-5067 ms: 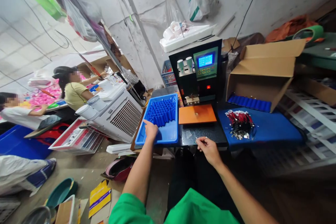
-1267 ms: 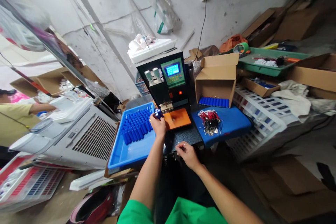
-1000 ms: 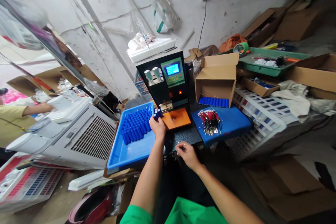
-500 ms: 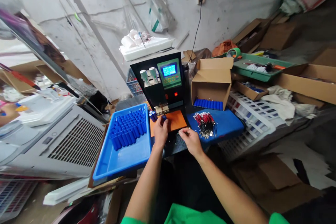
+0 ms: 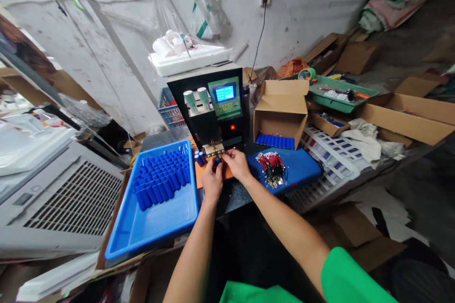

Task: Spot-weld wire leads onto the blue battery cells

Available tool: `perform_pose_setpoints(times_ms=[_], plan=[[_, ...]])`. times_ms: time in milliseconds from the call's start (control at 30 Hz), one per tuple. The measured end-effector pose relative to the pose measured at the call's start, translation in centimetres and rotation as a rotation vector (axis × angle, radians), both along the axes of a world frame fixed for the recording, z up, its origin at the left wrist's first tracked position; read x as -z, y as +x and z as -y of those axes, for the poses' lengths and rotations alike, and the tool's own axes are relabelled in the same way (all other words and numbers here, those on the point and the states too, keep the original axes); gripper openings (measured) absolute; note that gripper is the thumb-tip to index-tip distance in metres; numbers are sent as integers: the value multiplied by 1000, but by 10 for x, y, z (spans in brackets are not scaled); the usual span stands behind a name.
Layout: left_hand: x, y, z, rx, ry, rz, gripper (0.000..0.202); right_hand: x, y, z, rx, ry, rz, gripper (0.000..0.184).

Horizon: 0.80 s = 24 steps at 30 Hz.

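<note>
My left hand grips a blue battery cell upright between thumb and fingers, just in front of the electrodes of a black spot welder. My right hand is closed in a pinch beside the cell, at the welder's electrodes; whatever lies in its fingertips is too small to make out. Under the hands is an orange mat, partly covered by them. Two more blue cells stand at its left edge. A bundle of red and black wire leads lies to the right.
Left of the mat, a blue tray holds many blue cells. An open cardboard box with a row of cells stands at the right, on a blue surface. Behind it are a green tray and a white crate.
My right hand has moved left and forward, from the mat's right edge to the electrodes. My left hand still holds the cell in front of the welder. The camera view has shifted slightly.
</note>
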<state>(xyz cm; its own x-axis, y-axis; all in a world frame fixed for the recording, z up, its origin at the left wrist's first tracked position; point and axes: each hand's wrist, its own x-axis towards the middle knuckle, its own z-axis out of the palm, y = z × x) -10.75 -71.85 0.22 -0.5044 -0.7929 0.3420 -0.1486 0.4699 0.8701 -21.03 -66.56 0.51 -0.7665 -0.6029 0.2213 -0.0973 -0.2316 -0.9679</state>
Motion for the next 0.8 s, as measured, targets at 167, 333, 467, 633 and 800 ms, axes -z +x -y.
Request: perform_pose_setpoints(times_ms=[167,333,467,633,800], plan=[[2,-1,0,-12,6,11,26,2,0,4,20,78,-53,16],[3,-2,1,-28,7,34,28,-2,2,2,13,88,-88,18],[4,-1,1,-18,-4,62,33,-4,3,2,18,133,-89,19],[3,-1,1,-19,-12,78,34,-4,3,2,29,170,-113,16],[1,-1,-1,-30,-12,78,34,-3,3,2,18,172,-97,15]])
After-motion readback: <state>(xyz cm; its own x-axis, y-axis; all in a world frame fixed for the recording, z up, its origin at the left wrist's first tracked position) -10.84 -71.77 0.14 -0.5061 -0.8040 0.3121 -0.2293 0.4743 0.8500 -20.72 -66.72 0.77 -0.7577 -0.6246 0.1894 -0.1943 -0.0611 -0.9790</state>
